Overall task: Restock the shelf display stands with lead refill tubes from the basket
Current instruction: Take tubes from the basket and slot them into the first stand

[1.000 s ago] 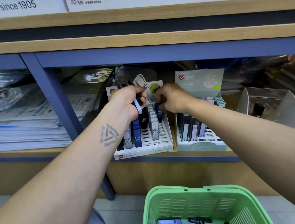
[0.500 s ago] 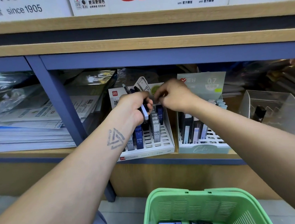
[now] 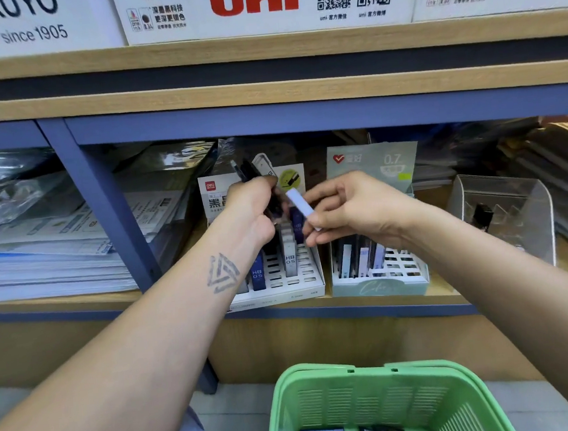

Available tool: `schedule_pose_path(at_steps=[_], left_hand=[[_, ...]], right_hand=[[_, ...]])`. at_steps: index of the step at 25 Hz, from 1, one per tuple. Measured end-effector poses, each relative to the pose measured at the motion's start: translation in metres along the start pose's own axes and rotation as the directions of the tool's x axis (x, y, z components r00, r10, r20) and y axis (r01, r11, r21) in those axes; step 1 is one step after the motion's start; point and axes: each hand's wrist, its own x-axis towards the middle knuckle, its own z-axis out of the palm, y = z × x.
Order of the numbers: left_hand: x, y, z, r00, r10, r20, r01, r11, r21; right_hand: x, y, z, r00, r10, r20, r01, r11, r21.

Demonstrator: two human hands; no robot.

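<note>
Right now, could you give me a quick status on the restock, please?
Left hand grips a bunch of tubes. Right hand pinches one pale tube above the white stand. Nothing blocking.

My left hand (image 3: 253,214) covers the white stand's (image 3: 302,282) left slots; basket (image 3: 328,383) cut off at the bottom edge.

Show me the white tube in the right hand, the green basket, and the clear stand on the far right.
white tube (image 3: 299,204), head view, on its upper flat face.
green basket (image 3: 327,373), head view, on its back rim.
clear stand (image 3: 529,207), head view, on its front wall.
</note>
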Motion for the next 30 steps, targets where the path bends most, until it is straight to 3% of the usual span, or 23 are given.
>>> schedule_pose_path(at_steps=[6,11,16,20,26,30], left_hand=[[-0.029,-0.015,0.029,0.949,-0.032,0.314,-0.035,0.978,0.206],[-0.058,-0.037,0.066,0.898,-0.059,0.435,-0.09,0.945,0.313],[-0.075,-0.073,0.096,0.85,-0.077,0.522,-0.214,0.853,0.476],[-0.076,-0.091,0.115,0.847,-0.095,0.523,-0.19,0.865,0.464],[-0.083,-0.115,0.135,0.77,-0.185,0.611,-0.126,0.894,0.429],[-0.085,-0.127,0.148,0.735,-0.213,0.644,-0.132,0.886,0.444]], right_hand=[[-0.043,0.015,-0.049,0.993,-0.055,-0.107,0.062,0.996,0.066],[-0.07,0.024,-0.092,0.921,-0.142,-0.363,0.116,0.989,-0.094],[-0.088,0.039,-0.117,0.87,-0.136,-0.473,0.111,0.991,-0.081],[-0.099,0.05,-0.136,0.846,-0.124,-0.519,0.083,0.991,-0.102],[-0.128,0.06,-0.173,0.876,-0.092,-0.473,0.107,0.994,0.005],[-0.143,0.067,-0.185,0.878,-0.086,-0.471,0.088,0.996,-0.018]])
